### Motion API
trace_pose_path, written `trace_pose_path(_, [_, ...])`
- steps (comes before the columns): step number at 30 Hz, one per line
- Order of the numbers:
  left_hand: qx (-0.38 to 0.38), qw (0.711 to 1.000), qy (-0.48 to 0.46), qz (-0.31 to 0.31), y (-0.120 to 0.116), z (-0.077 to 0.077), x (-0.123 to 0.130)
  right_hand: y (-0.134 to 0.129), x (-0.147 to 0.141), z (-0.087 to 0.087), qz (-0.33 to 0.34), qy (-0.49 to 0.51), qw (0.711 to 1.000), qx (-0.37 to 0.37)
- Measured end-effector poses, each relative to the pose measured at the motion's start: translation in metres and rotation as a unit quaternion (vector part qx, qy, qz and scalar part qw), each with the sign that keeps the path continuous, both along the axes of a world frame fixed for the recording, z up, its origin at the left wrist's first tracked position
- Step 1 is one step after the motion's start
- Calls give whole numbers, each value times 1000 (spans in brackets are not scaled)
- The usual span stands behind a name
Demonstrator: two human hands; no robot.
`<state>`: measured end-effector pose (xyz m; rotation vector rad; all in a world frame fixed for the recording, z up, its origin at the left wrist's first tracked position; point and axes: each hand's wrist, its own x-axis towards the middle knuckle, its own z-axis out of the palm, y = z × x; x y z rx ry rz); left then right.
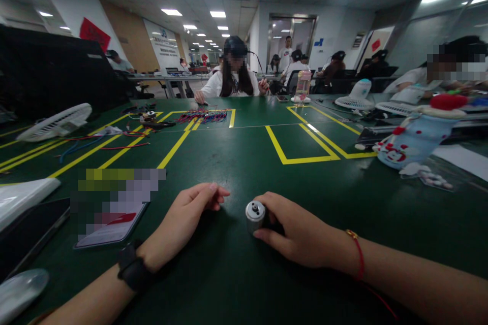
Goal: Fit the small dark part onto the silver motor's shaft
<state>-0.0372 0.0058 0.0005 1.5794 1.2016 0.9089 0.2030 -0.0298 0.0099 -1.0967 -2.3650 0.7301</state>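
My right hand [293, 231] is closed around a small silver cylindrical motor [255, 216], thumb on the near side and fingers behind it. The motor stands upright on or just over the green tabletop [244, 162]; its base is too dark to tell which. On its top face a short shaft and small dark holes show. To the left, apart from the motor, my left hand [194, 208] is loosely curled at the table with its fingers slightly apart. Nothing shows in it, though the palm side is partly hidden.
A flat card-like item [110, 226], a dark device [34, 233] and a mouse [23, 292] lie left. Wires [206, 116] and a white fan [57, 123] lie beyond; a blue bottle [417, 139] is at right. Opposite sits a person [231, 78].
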Motion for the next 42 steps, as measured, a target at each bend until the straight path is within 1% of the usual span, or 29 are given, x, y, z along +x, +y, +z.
trace_pose_path(3, [14,999,35,-6,-2,5,3,0,0,0,4,1,1000,-1])
trace_pose_path(7, [48,992,102,-53,-8,14,11,0,0,0,4,3,1000,2])
trace_pose_path(12, [95,984,96,-116,-15,20,20,1,0,0,9,14,1000,8])
trace_pose_path(16, [105,980,96,-138,-19,24,27,1,0,0,9,17,1000,15])
trace_pose_path(23, [127,979,92,-131,-19,27,33,0,-1,-2,9,18,1000,16])
trace_pose_path(32, [141,981,75,-108,-19,30,34,1,-2,-2,9,21,1000,20])
trace_pose_path(37, [133,985,69,-88,-19,30,26,1,-2,0,11,22,1000,13])
trace_pose_path(42, [121,981,120,-97,-15,22,13,0,-1,1,11,17,1000,8])
